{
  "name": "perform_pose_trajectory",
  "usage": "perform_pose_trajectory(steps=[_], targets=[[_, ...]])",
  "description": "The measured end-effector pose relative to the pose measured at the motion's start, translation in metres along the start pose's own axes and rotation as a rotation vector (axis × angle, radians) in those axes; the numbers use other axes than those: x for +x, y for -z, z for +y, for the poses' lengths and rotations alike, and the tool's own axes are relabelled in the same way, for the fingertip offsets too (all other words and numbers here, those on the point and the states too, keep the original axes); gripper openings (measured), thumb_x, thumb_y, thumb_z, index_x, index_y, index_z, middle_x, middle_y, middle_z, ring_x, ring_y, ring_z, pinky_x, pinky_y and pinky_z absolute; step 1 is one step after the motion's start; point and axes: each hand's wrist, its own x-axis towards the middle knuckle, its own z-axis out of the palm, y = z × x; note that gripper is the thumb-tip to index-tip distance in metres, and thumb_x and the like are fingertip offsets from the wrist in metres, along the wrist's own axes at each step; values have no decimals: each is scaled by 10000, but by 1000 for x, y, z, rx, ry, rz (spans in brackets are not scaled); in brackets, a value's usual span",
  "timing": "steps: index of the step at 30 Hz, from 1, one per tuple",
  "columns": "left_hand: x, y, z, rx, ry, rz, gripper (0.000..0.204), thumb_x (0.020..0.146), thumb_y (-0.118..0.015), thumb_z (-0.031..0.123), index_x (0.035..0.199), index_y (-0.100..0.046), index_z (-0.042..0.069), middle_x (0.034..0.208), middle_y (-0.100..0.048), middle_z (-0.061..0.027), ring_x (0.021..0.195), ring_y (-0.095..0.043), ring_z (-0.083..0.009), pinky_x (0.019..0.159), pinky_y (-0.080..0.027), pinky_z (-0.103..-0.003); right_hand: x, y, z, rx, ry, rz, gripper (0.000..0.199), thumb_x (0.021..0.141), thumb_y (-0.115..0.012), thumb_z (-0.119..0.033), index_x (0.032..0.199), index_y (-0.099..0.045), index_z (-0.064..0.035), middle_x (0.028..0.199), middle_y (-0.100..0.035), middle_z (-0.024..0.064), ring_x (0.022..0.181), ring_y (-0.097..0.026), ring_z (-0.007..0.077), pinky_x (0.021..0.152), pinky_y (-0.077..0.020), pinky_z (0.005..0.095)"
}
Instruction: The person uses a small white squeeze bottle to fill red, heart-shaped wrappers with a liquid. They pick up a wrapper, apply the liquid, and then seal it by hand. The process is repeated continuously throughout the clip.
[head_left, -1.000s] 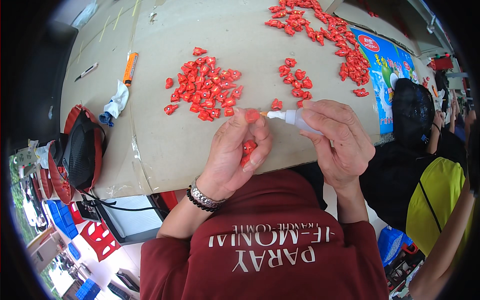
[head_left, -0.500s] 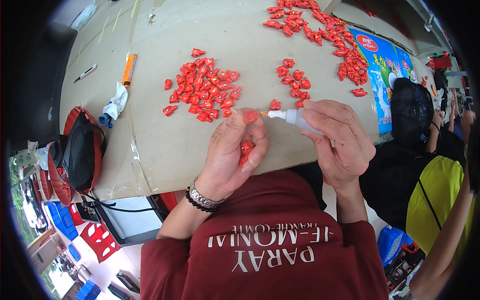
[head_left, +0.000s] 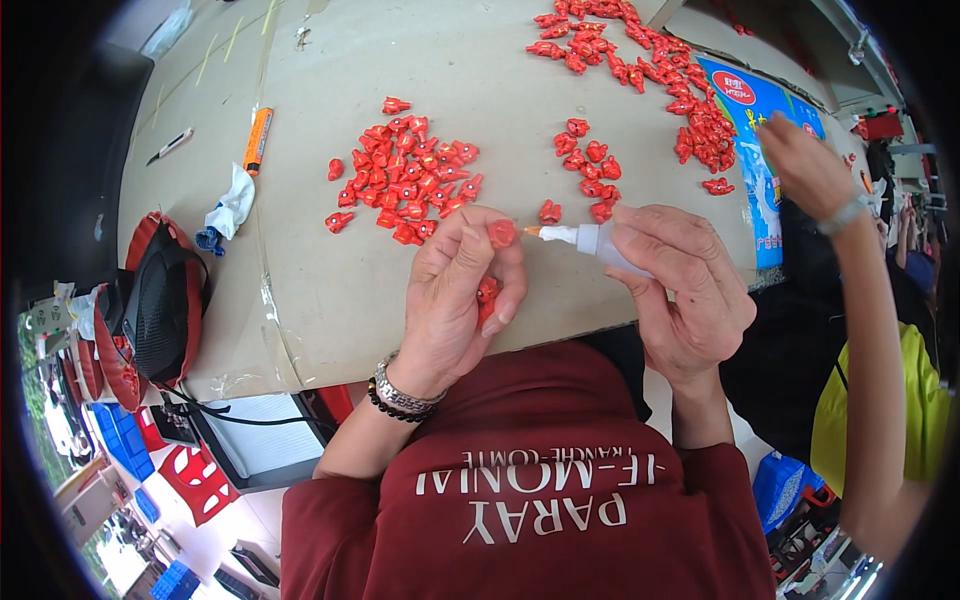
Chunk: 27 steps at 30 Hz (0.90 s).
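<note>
Glue bottle (head_left: 600, 241) and small red piece (head_left: 501, 233) meet almost tip to face just above the near edge of the bench (head_left: 330, 300), and that is the relation everything here hangs on. The right hand (head_left: 685, 290) is wrapped around the white squeeze bottle, which lies nearly level with its long axis running left to right; its orange-tipped nozzle points toward the person's left, straight at the piece. The left hand (head_left: 455, 295) pinches that red piece between thumb and forefinger at the fingertips, held up so one face is turned toward the nozzle. The nozzle tip sits just beside the piece; whether it truly touches is too fine to tell. So the piece lies directly to the left of the bottle, on the line of the nozzle, and both hands are about equally close to the meeting point, which falls between them. Lower in the left hand's curled fingers a second red piece (head_left: 487, 296) is tucked against the palm, so this hand is closed on two things at once. Just beyond the hands a loose heap of red pieces (head_left: 405, 185) lies on the bench, with a smaller cluster (head_left: 590, 165) to its right and a long scatter (head_left: 650, 70) farther off. An orange cutter (head_left: 258, 140) and a crumpled rag (head_left: 228, 208) lie at the left. At the right another person's hand (head_left: 805, 165) reaches over the bench, well apart from the bottle.
</note>
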Motion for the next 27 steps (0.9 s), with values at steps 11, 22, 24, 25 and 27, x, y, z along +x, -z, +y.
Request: perform_pose_trajectory(steps=[11, 22, 24, 25, 27], targets=[[1, 0, 2, 20, -83, 41, 165, 960, -523, 206, 1015, -530, 51, 854, -588, -54, 456, -431, -66, 371, -284, -184, 2, -1, -6, 13, -30, 30, 288, 605, -678, 119, 875, -680, 21, 891, -665, 150, 790, -653, 292, 710, -549, 369], [1, 0, 5, -17, -135, 55, 122, 942, -538, 86, 1047, -519, 27, 957, -632, -74, 471, -443, -62, 394, -299, -188, 2, -1, -4, 0, -11, 28, 293, 611, -703, 100, 888, -672, 11, 881, -666, 134, 774, -653, 280, 690, -547, 349], [1, 0, 5, -9, -137, 65, 124, 940, -540, 79, 1050, -521, 26, 949, -636, -78, 467, -441, -61, 393, -299, -188, 2, -1, -5, 10, -18, 27, 295, 617, -707, 96, 896, -670, 9, 882, -666, 134, 773, -653, 279, 687, -546, 347], [1, 0, 5, -10, -141, 65, 124, 939, -541, 77, 1050, -523, 25, 943, -637, -78, 467, -441, -60, 393, -299, -188, 2, -2, -6, 16, -19, 26, 296, 620, -709, 95, 899, -669, 8, 882, -666, 134, 773, -653, 278, 686, -545, 347], [1, 1, 5, -13, -147, 63, 124, 938, -543, 75, 1050, -526, 24, 931, -641, -78, 465, -440, -58, 392, -299, -188, 1, -1, -6, 30, -29, 7, 287, 639, -723, 82, 910, -658, 13, 898, -667, 154, 794, -654, 275, 690, -542, 339]])
